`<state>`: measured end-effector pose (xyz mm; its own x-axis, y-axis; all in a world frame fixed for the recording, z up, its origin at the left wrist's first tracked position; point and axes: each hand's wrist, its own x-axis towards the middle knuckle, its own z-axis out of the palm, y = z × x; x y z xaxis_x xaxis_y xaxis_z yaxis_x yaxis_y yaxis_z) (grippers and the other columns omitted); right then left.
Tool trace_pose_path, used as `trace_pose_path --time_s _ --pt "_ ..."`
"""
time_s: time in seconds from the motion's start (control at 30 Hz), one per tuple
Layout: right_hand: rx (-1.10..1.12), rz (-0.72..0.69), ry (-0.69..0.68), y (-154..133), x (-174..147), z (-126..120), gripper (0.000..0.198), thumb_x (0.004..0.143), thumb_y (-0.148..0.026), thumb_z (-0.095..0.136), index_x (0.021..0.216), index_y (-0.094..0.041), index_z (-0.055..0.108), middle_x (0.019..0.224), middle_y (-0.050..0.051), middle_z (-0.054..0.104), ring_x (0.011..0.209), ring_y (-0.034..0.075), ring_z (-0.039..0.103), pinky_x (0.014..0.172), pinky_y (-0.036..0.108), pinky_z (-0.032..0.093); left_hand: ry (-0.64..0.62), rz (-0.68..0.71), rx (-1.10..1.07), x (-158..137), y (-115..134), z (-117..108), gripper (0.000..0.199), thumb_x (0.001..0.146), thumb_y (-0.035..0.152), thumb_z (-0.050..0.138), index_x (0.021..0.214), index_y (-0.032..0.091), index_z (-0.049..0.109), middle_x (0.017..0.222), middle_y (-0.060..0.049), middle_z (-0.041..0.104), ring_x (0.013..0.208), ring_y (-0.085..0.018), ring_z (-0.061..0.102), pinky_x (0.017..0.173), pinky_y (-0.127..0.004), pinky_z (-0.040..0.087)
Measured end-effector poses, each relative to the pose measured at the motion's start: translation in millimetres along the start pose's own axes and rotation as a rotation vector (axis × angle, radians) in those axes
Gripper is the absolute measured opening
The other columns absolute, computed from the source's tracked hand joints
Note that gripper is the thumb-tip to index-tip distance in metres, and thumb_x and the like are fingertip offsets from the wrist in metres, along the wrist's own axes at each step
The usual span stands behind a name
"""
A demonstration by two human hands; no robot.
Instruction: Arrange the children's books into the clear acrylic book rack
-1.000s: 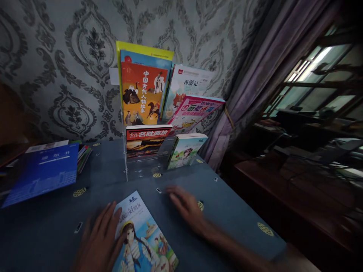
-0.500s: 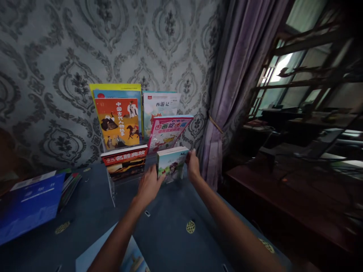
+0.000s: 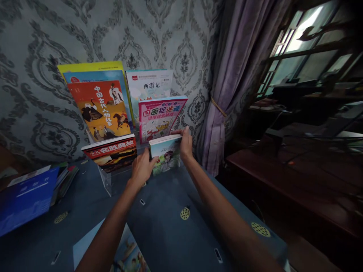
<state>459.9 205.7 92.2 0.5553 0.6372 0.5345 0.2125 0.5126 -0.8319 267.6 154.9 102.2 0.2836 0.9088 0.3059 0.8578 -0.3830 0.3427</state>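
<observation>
I see blue booklet [image 3: 30,200] on table [image 3: 164,236] | red 名胜典故 book [image 3: 112,155] in clear rack [image 3: 106,183] | left hand [image 3: 142,168] — grip clamped on green-covered storybook [image 3: 168,155], standing in rack's front right | right hand [image 3: 186,145] — grip clamped on its right edge

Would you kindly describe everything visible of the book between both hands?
The paper-looking book shows a cover pale above, green below, with a figure, and a pale top edge. It stands roughly upright, front right on the clear stand. The left hand touches its left edge, the right hand its upper right corner.
</observation>
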Motion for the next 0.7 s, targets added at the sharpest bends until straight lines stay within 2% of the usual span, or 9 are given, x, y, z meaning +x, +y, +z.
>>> trace_pose_path --time_s 0.13,0.37,0.57,0.7 --pt "-0.001 0.028 0.033 1.9 1.4 3.5 0.074 0.082 -0.081 0.031 0.068 -0.018 0.068 0.066 0.003 0.064 0.073 0.021 0.060 0.072 0.033 0.045 0.088 0.005 -0.095 0.2 -0.5 5.7 0.029 0.092 0.031 0.059 0.117 0.017 0.059 0.103 -0.011 0.074 0.095 -0.024 0.069 0.079 -0.029 0.047" --pt "0.011 -0.060 0.113 -5.4 3.0 1.8 0.064 0.089 -0.067 0.027 0.069 -0.019 0.065 0.073 0.005 0.066 0.076 0.019 0.060 0.075 0.032 0.044 0.164 0.014 -0.186 -1.5 5.6 3.7 0.027 0.089 0.028 0.062 0.113 0.017 0.063 0.090 -0.006 0.073 0.083 -0.021 0.069 0.073 -0.027 0.046" --pt "-0.015 -0.006 0.184 3.7 1.5 -3.9 0.051 0.086 -0.052 0.029 0.070 -0.019 0.065 0.078 0.005 0.067 0.083 0.020 0.060 0.080 0.032 0.045 0.125 0.069 -0.179 1.5 3.3 9.1 0.030 0.088 0.027 0.064 0.116 0.017 0.060 0.099 -0.008 0.073 0.090 -0.022 0.069 0.077 -0.028 0.047" --pt "-0.035 -0.028 0.113 2.2 -2.9 -4.7 0.045 0.083 -0.045 0.031 0.073 -0.020 0.066 0.083 0.004 0.069 0.088 0.020 0.060 0.083 0.031 0.044 0.115 0.060 -0.187 0.6 -3.0 16.0 0.037 0.089 0.026 0.061 0.124 0.016 0.053 0.102 -0.009 0.073 0.094 -0.024 0.069 0.080 -0.030 0.049"
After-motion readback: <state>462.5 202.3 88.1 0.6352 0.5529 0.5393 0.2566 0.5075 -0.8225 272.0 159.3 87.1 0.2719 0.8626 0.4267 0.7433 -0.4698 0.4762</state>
